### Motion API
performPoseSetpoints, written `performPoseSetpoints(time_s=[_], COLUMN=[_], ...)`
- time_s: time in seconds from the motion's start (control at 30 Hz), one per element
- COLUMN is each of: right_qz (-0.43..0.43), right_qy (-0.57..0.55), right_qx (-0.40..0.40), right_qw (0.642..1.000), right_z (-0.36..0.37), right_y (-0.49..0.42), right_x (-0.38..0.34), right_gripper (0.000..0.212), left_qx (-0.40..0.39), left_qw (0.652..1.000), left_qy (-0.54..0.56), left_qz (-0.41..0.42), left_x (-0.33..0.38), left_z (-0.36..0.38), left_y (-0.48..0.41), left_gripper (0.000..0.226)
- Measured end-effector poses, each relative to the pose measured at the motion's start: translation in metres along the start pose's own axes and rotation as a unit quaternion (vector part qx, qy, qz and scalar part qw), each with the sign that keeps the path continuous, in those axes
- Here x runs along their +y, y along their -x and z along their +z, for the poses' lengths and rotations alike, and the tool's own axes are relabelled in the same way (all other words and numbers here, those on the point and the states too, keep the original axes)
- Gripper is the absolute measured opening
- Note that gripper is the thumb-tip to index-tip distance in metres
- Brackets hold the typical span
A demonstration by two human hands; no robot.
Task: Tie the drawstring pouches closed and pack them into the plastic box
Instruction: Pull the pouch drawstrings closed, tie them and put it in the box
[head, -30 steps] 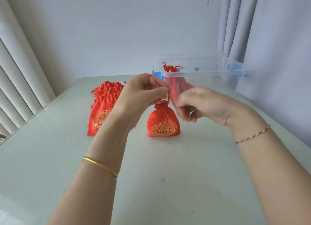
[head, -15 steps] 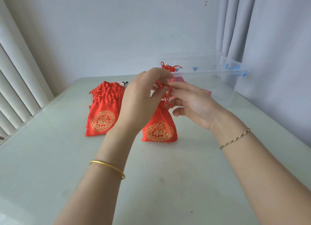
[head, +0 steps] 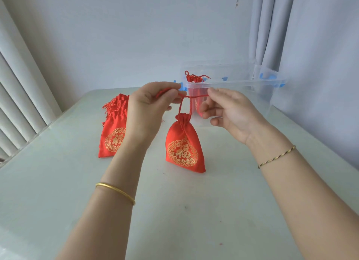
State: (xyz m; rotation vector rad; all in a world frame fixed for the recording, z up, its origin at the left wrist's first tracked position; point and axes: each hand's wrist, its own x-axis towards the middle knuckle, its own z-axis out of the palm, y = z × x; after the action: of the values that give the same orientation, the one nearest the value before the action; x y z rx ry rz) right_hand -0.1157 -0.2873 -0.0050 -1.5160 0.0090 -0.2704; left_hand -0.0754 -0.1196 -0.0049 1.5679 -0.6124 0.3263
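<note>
Left grip [head: 149,104] and right grip [head: 231,112]: drawn apart from their earlier huddle. Drawstring [head: 196,96]: now stretched taut and level between them, above pouch [head: 183,147].

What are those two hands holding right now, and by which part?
The drawstring of the red pouch: the left hand pinches one side, the right hand the other, stretched above the gathered neck.
</note>
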Motion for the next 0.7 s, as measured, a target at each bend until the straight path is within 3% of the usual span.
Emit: performPoseSetpoints(time_s=[0.23,0.47,0.6,0.7], right_qz=[0.039,0.094,0.149,0.202], right_qy=[-0.146,-0.398,-0.319,-0.266], right_qx=[0.038,-0.008,0.064,0.089], right_qw=[0.988,0.913,0.934,0.938], right_z=[0.001,0.005,-0.001,0.000], right_y=[-0.004,-0.007,-0.010,-0.010], right_x=[0.003,0.012,0.019,0.032], right_gripper=[0.040,0.040,0.038,0.037], left_qx=[-0.005,0.017,0.117,0.117], left_qw=[0.986,0.978,0.956,0.934], left_qy=[0.086,0.047,0.148,0.258], left_qz=[-0.141,-0.200,-0.223,-0.217], left_x=[-0.010,-0.023,-0.026,-0.020], left_z=[-0.004,-0.006,-0.012,-0.006], left_y=[0.001,0.000,-0.004,-0.003], left_gripper=[0.026,0.046,0.047,0.042])
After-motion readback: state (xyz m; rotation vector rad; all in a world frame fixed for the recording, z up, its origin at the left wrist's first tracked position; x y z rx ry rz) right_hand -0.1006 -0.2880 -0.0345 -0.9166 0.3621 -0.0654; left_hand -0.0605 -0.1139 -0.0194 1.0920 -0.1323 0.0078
